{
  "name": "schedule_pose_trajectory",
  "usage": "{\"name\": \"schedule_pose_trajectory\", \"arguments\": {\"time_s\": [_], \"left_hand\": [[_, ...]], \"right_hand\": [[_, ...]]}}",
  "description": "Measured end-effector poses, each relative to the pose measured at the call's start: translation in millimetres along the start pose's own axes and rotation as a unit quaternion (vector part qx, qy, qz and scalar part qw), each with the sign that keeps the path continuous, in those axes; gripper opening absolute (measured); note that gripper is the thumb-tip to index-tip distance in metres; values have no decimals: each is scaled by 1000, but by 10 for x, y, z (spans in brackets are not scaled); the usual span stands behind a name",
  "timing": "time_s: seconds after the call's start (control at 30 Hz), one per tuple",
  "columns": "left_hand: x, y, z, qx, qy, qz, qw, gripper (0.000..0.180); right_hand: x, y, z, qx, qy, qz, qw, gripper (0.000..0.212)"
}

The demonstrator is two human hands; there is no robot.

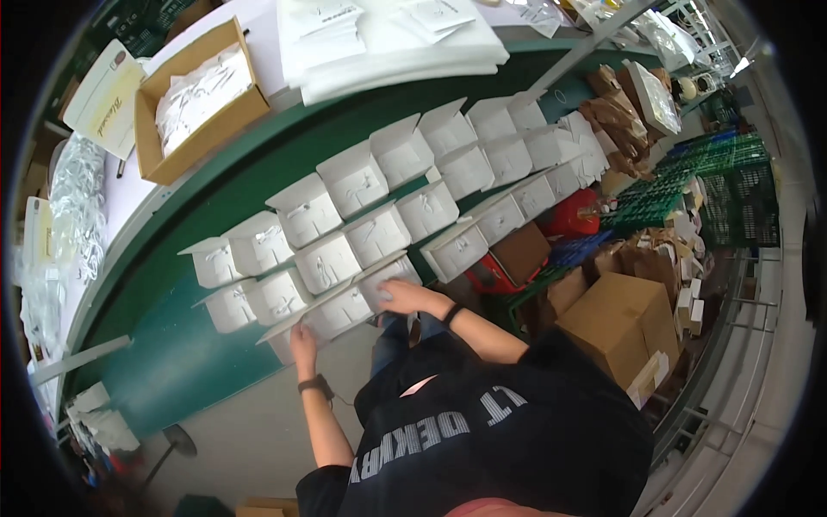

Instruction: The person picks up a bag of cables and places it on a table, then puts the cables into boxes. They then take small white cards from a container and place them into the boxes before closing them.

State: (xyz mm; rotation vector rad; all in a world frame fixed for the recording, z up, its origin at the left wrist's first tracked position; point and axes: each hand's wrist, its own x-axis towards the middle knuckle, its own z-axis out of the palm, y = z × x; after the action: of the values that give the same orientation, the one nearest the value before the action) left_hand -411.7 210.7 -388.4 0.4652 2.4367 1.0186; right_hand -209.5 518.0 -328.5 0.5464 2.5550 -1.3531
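Several open white cardboard boxes stand in slanting rows on a green work surface, small white items visible inside many of them. At the near edge, my left hand is closed on the left end of the front white box. My right hand reaches to another white box at the right end of the same short row, its fingers bent at the box's wall. Exactly what those right fingertips hold is partly hidden.
A brown carton of white pieces stands at the back left, beside bagged white cables. White foam sheets lie at the back. To my right are a large brown carton, a red container and green crates.
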Motion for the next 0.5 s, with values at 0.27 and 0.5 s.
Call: {"name": "schedule_pose_trajectory", "arguments": {"time_s": [0.27,0.5], "left_hand": [[-486,1638,-1069,50,-148,-118,981,46],[-1012,666,-1136,-50,-127,-22,990,53]], "right_hand": [[-941,-2318,-2950,110,-60,-78,989,28],[729,-3710,-3540,-182,278,-319,888,20]]}}
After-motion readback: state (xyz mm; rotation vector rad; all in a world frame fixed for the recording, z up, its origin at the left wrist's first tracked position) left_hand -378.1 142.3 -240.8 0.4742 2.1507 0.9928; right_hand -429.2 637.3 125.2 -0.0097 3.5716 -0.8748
